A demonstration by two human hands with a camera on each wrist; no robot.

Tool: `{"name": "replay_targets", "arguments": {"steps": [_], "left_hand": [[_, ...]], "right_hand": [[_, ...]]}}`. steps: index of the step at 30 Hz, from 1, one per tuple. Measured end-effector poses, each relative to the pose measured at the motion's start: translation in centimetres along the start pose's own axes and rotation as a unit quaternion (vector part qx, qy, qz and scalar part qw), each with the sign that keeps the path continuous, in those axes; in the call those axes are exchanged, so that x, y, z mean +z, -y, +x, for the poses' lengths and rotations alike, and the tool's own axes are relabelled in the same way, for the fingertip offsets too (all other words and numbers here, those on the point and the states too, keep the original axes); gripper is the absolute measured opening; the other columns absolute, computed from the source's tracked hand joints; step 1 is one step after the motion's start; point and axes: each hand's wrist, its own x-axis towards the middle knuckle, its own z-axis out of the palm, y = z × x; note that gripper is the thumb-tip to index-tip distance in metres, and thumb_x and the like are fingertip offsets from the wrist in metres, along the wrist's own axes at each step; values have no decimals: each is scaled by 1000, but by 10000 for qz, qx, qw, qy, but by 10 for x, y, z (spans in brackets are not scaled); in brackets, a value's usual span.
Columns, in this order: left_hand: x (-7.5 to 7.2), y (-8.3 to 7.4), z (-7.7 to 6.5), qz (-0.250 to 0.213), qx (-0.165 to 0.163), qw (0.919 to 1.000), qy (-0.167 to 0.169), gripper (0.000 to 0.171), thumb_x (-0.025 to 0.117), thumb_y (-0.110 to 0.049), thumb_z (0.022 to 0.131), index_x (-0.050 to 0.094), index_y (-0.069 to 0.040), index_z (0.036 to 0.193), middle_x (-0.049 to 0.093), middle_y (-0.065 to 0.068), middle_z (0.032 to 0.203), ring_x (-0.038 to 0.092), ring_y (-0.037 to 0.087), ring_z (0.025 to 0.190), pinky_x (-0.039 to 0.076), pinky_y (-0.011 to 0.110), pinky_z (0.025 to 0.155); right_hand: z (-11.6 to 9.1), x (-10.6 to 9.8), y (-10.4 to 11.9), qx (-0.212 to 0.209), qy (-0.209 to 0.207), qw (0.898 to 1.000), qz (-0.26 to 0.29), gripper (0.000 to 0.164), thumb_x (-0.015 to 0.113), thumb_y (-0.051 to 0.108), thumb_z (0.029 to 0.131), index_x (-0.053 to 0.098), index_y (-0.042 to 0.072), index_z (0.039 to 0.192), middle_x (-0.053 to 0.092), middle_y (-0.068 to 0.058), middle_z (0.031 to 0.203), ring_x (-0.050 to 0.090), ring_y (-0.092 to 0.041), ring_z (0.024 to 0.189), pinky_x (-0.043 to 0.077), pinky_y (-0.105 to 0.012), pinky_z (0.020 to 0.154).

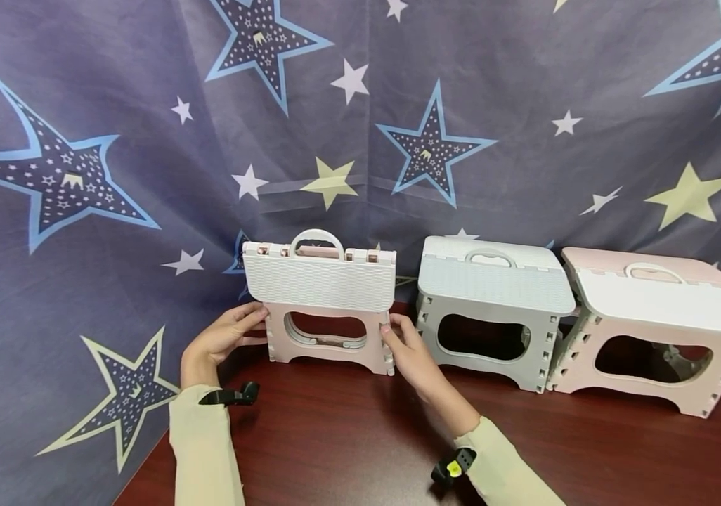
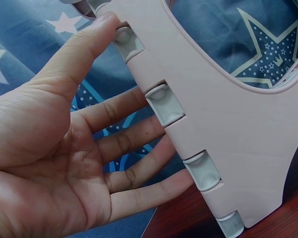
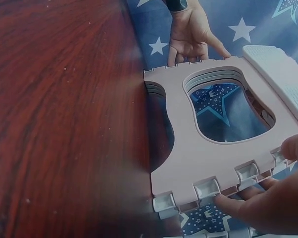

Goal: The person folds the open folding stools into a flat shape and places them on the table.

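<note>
A pink and white folding step stool stands partly folded on the dark red table, its white handle up and its white top panel hanging down in front. My left hand holds its left side edge, the thumb on the front face and the fingertips at the grey hinges, as the left wrist view shows. At the opposite edge, my right hand grips the stool with its thumb in front and fingers reaching behind. Through the oval cutout, folded inner panels show.
To the right stands an opened grey-blue folding stool, and beside it an opened pink and white one. A star-printed curtain hangs behind and left of the wooden table.
</note>
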Motion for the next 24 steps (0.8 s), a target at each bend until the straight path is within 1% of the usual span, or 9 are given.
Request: {"name": "replay_targets", "arguments": {"steps": [5,9,13,17,20,24], "left_hand": [[-1,-1,2,73,79,9999,13,61,47,-29,110,30,14,150,62,-6,119,64,9,112,54,51,103],[0,8,3,-30,213,9997,-62,60,49,-26,109,31,15,149,63,-6,119,65,9,110,56,47,100],[3,18,1,-200,323,9993,63,59,49,-22,109,30,15,150,63,-9,120,65,9,112,56,43,100],[2,25,-4,-188,390,9989,172,58,48,-18,109,27,17,150,63,-12,121,65,4,113,56,43,100],[-1,23,-5,-154,480,9986,131,57,49,-15,109,27,17,150,64,-12,120,65,3,112,57,42,99],[-5,12,1,-51,541,9984,165,58,51,-15,108,27,17,150,63,-11,121,65,4,111,57,43,99]], "right_hand": [[2,-2,2,-23,42,10000,66,41,46,22,110,46,-1,143,58,-22,138,54,-35,130,43,-53,111],[0,-3,0,1,84,10000,-13,41,45,24,110,46,0,143,58,-21,139,54,-33,131,43,-51,111],[-4,-4,-3,69,53,10000,-28,37,46,21,110,49,1,141,61,-19,132,58,-32,121,47,-50,105],[-7,-2,-6,11,118,9999,4,35,48,16,108,50,0,139,62,-19,128,60,-30,115,50,-48,100],[-5,0,-6,-112,178,9998,32,36,48,16,108,49,-2,139,61,-21,130,60,-31,117,50,-48,100],[-1,-1,-4,-161,107,9998,91,37,47,17,109,48,-1,140,61,-22,132,59,-33,119,49,-53,103]]}}
